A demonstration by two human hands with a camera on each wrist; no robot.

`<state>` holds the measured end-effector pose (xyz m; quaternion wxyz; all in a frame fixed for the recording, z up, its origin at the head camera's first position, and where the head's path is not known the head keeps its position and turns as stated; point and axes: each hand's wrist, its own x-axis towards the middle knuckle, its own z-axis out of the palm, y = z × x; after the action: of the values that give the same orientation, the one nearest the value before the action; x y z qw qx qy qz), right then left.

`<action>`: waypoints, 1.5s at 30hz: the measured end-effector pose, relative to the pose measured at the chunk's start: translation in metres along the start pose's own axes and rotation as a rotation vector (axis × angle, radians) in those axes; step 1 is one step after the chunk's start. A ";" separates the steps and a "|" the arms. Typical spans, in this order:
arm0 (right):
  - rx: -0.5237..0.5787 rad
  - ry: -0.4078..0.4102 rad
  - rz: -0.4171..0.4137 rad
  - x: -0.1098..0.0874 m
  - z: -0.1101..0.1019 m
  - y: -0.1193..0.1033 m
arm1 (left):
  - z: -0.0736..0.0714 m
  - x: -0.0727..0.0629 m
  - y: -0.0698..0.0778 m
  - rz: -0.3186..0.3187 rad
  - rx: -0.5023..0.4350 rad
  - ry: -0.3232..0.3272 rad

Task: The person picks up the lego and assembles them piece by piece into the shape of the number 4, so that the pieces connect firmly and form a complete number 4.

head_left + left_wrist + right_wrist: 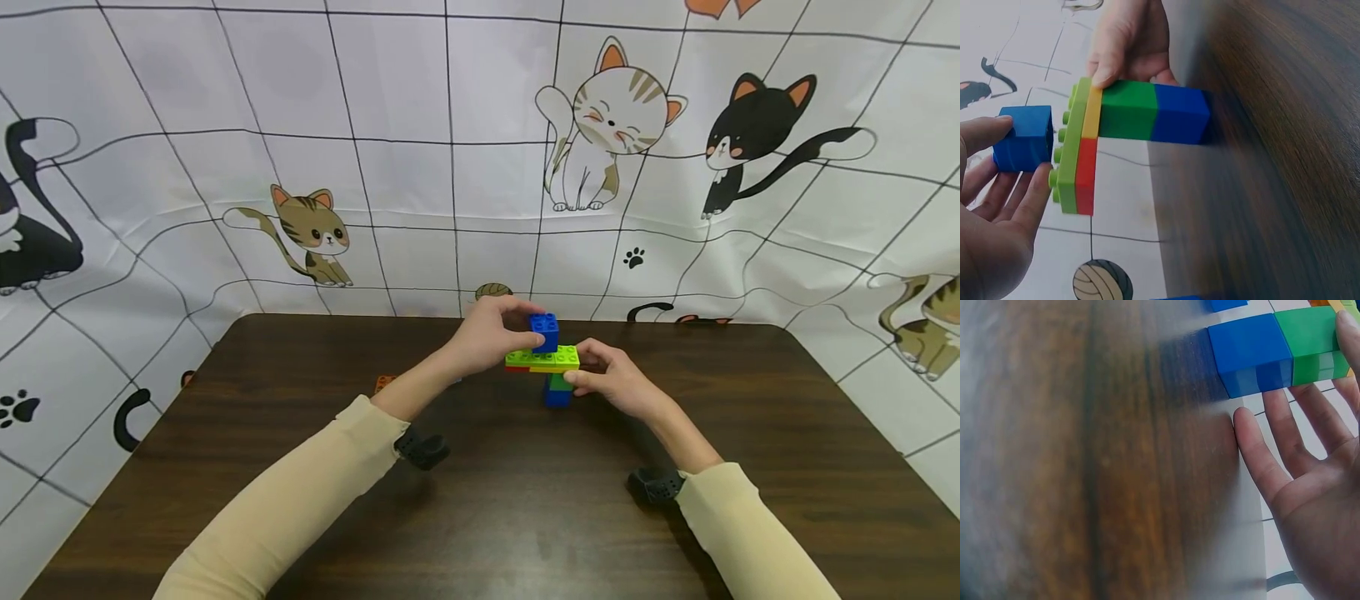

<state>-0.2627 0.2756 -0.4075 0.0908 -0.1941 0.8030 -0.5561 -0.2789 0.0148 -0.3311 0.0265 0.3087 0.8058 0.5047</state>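
Note:
My left hand pinches a blue toy brick between thumb and fingers. In the left wrist view a small gap separates this brick from the studs of a long lime-green brick. Under the lime brick sit a yellow brick and a red brick, side by side. A green brick and a lower blue brick form an upright column below the yellow one. My right hand holds this stack from the right, thumb near the yellow and green bricks, with other fingers behind it.
An orange brick lies on the dark wooden table, partly hidden behind the left forearm. Another blue piece shows beyond the stack in the right wrist view. A white cloth with cat drawings hangs behind the table's far edge.

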 end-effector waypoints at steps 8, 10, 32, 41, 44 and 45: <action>0.004 0.007 -0.006 0.001 -0.001 -0.001 | 0.012 0.009 0.004 0.010 -0.001 -0.023; 0.007 0.005 -0.007 0.001 0.000 0.000 | 0.015 0.011 0.005 -0.002 0.002 -0.027; 0.020 -0.004 0.016 0.000 0.000 -0.002 | 0.027 0.011 0.006 0.025 0.071 -0.061; 0.025 -0.006 0.026 0.000 0.003 0.000 | 0.025 0.016 0.008 0.026 0.102 -0.099; 0.024 -0.003 0.028 -0.001 0.002 0.000 | 0.024 0.019 0.009 0.013 0.095 -0.115; 0.023 -0.005 0.028 -0.002 0.001 0.000 | 0.024 0.020 0.010 0.010 0.100 -0.122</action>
<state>-0.2609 0.2754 -0.4080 0.1029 -0.1829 0.7989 -0.5637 -0.2818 0.0473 -0.3291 0.0575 0.3438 0.8253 0.4444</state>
